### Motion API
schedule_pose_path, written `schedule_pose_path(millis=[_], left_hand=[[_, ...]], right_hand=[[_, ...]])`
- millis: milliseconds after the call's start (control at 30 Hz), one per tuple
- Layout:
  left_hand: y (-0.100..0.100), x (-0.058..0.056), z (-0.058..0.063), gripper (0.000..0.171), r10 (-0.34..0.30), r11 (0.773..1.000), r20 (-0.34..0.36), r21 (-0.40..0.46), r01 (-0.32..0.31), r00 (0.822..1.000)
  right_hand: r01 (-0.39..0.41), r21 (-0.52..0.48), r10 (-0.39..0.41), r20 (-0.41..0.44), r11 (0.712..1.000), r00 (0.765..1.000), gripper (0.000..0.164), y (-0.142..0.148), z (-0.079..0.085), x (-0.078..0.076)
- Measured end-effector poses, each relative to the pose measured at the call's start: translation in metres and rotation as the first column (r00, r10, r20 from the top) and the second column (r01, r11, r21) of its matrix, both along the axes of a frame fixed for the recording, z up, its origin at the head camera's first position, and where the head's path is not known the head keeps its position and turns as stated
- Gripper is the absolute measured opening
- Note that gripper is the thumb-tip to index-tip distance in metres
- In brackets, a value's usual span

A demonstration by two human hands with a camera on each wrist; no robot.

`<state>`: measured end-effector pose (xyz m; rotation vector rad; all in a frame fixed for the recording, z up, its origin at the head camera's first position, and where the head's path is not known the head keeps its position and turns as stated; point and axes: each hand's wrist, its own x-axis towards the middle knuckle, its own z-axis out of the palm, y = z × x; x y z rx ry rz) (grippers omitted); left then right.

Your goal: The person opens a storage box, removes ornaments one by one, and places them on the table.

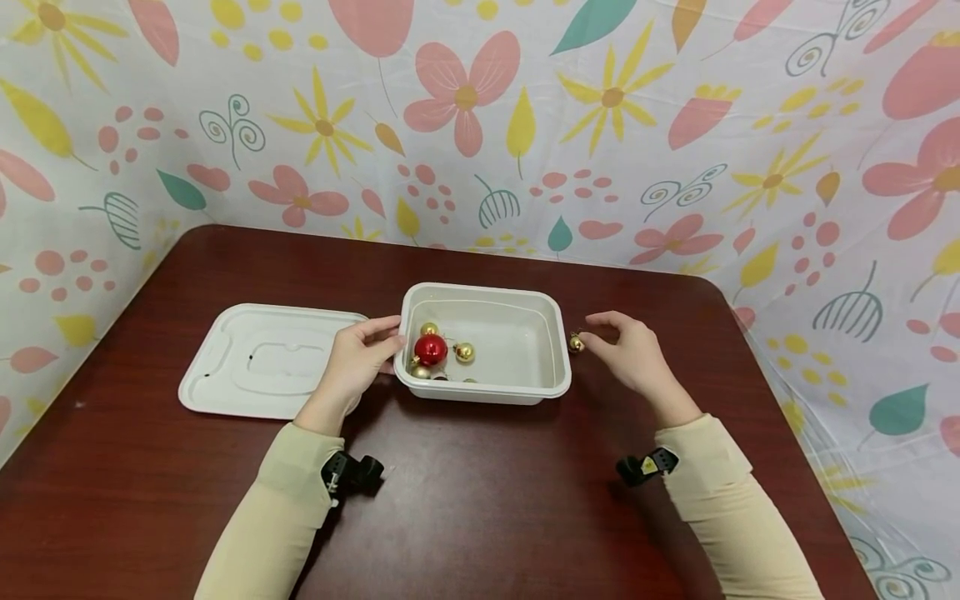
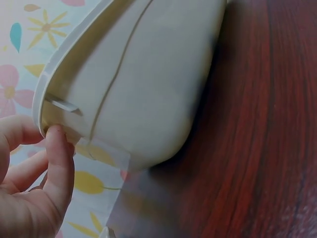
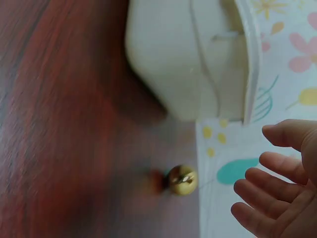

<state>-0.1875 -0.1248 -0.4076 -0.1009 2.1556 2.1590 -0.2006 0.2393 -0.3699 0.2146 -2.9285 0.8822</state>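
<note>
My left hand holds the left end of a white plastic box by its rim, and the left wrist view shows the fingers bent at that rim. Inside the box lie a red Christmas bauble and several small gold baubles, among them one gold bauble near the middle left. Past the box's right end, a single gold bauble lies on the table. My right hand is beside it, thumb and fingers spread apart; in the right wrist view they are clear of the bauble and hold nothing.
A white lid lies flat on the dark wooden table, left of the box and partly behind my left hand. A flower-printed cloth hangs at the back and sides of the table.
</note>
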Motion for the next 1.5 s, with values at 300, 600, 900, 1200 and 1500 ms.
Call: schedule_pose_path(millis=[300,600,900,1200,1500], left_hand=[[-0.001,0.000,0.002,0.037,-0.003,1.000,0.007,0.010,0.003,1.000],[0.000,0.000,-0.001,0.038,-0.010,0.999,-0.002,0.046,0.010,1.000],[-0.001,0.000,-0.002,0.038,-0.016,0.998,0.003,0.057,0.016,1.000],[-0.001,0.000,-0.002,0.038,-0.014,0.999,-0.003,0.048,0.015,1.000],[0.004,0.002,-0.001,0.038,-0.035,0.999,-0.024,0.034,0.036,0.999]], right_hand=[[-0.068,-0.078,0.068,-0.004,0.995,0.998,0.039,-0.026,0.021,0.004],[-0.111,-0.123,0.118,0.051,0.986,0.992,0.038,-0.054,0.029,0.003],[-0.181,-0.139,0.190,0.060,0.974,0.980,0.034,-0.084,0.017,-0.003],[-0.275,-0.080,0.278,0.025,0.958,0.960,0.033,-0.109,-0.002,-0.014],[-0.295,0.000,0.293,0.127,0.956,0.948,0.038,-0.123,-0.011,-0.016]])
